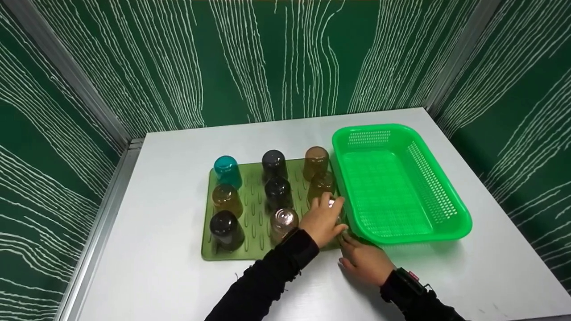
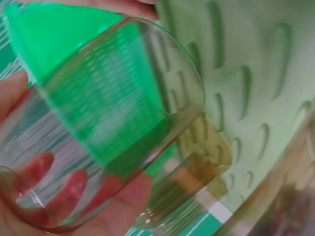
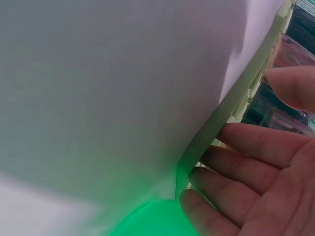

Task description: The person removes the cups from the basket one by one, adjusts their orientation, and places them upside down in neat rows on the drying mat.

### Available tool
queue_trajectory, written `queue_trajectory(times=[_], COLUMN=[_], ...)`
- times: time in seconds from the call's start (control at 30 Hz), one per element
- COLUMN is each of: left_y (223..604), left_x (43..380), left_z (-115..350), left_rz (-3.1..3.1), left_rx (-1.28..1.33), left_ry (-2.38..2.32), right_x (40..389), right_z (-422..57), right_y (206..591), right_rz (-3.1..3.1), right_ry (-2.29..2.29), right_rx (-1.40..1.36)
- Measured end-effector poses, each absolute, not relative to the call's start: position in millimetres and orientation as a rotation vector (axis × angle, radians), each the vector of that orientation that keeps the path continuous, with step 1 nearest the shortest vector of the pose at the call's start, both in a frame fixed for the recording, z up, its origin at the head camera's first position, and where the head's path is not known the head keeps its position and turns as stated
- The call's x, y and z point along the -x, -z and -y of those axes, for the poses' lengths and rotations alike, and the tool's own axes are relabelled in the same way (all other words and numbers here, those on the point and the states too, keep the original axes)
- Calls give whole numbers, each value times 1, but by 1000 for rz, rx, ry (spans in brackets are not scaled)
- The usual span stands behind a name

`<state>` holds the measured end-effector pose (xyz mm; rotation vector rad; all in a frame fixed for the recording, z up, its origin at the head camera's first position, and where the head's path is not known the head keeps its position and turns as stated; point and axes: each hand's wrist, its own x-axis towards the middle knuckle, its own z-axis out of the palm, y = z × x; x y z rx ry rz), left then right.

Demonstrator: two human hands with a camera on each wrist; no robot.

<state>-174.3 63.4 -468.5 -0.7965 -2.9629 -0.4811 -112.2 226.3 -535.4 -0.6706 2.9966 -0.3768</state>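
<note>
My left hand (image 1: 322,220) grips a clear glass (image 2: 118,93) at the right front of the green drying mat (image 1: 254,200). The left wrist view shows its fingers and thumb around the lower part of the glass as pictured. Close by, my right hand (image 1: 366,264) lies at the mat's right front corner, palm toward the glasses. Its nearly straight fingers (image 3: 261,145) meet the mat's edge. Beside the left wrist stands another clear glass (image 1: 284,221), upside down. An amber glass (image 1: 322,183) and a brown glass (image 1: 316,159) stand behind the left hand.
A green plastic basket (image 1: 357,218) sits right of the mat, close along its edge. Upside-down on the mat are a teal glass (image 1: 227,170), a yellow glass (image 1: 226,199) and several dark glasses (image 1: 226,228). Green patterned walls (image 1: 308,58) surround the white table (image 1: 147,223).
</note>
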Motion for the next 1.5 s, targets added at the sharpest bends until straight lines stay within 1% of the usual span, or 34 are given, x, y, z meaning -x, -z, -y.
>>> queue_trajectory(times=[0.17, 0.43, 0.83, 1.1, 1.37, 1.5], left_y=[478, 485, 484, 489, 478, 472], left_x=[179, 183, 186, 183, 182, 182], left_z=[-65, -66, -69, -72, -67, -60], left_rz=[3005, 2972, 3027, 3027, 3024, 3016], left_rx=[809, 823, 834, 760, 769, 808], left_ry=[454, 378, 437, 532, 595, 630], right_x=[110, 109, 109, 107, 104, 104], right_z=[-229, -232, -234, -230, -227, -227], right_y=[536, 536, 534, 528, 515, 499], right_rz=[-2975, -2895, -2864, -2864, -2976, -2924], right_ry=[324, 360, 404, 466, 487, 632], right_rx=[725, 786, 778, 691, 709, 715])
